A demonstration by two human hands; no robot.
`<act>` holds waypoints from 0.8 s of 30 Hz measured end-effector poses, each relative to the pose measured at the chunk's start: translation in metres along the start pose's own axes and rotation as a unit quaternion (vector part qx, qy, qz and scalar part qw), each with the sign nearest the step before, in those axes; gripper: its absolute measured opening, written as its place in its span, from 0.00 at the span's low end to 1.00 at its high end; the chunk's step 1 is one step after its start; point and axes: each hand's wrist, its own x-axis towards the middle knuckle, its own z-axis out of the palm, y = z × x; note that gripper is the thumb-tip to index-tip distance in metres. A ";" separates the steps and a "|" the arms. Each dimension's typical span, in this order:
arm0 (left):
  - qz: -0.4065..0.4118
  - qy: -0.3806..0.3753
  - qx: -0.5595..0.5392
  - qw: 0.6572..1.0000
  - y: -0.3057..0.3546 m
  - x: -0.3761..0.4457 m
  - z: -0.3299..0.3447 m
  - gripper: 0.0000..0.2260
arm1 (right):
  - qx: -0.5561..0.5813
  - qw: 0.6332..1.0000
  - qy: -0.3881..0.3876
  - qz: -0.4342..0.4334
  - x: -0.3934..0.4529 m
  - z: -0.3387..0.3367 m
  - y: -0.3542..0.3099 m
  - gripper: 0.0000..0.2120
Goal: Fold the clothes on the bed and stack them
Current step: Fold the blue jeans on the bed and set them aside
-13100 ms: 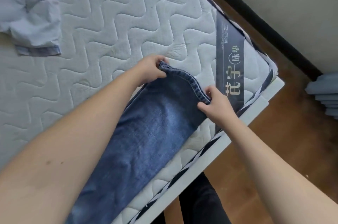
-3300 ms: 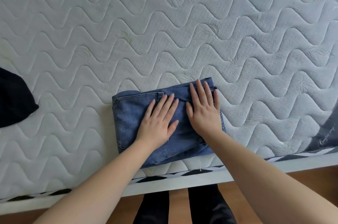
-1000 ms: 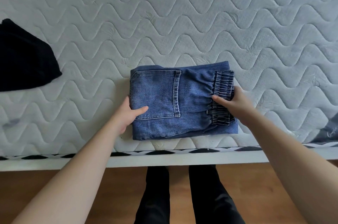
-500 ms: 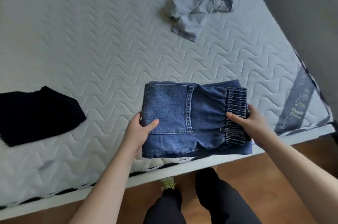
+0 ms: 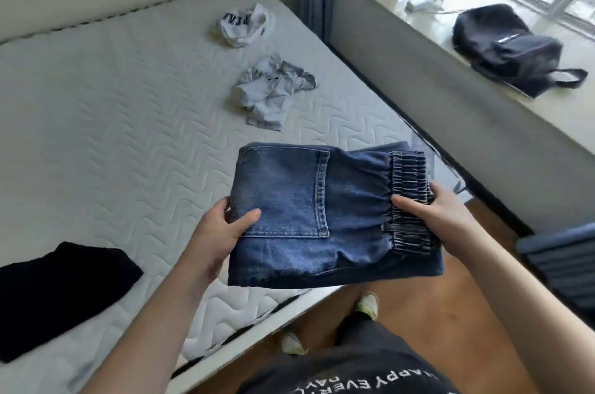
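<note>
Folded jeans (image 5: 325,216) at frame centre, held above mattress (image 5: 112,110) edge, long axis left-right, elastic waistband toward right. Left hand (image 5: 222,232) grips left edge, thumb on pocket; right hand (image 5: 434,216) grips waistband.

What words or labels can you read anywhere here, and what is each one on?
"HAPPY EVERY DAY", seen upside down: black shirt the person wears.
Dark block letters on the white crumpled garment: folded, unreadable.
White label on the black backpack: too small to read.
Folded jeans: no text.

Bare forearms, a black printed shirt (image 5: 351,377), dark trousers (image 5: 367,334), yellow-green shoes (image 5: 367,305).
</note>
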 end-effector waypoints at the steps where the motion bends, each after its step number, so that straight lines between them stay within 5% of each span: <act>1: 0.009 -0.013 0.003 1.000 0.009 -0.002 0.003 0.17 | 0.006 1.000 0.008 0.000 -0.008 -0.007 -0.003 0.22; 11: 0.054 -0.122 0.035 0.990 0.064 -0.011 0.095 0.19 | 0.074 0.992 0.103 0.021 -0.081 -0.097 0.017 0.26; 24: 0.073 -0.228 0.067 0.969 0.093 -0.060 0.314 0.19 | 0.120 0.959 0.252 0.050 -0.161 -0.274 0.106 0.36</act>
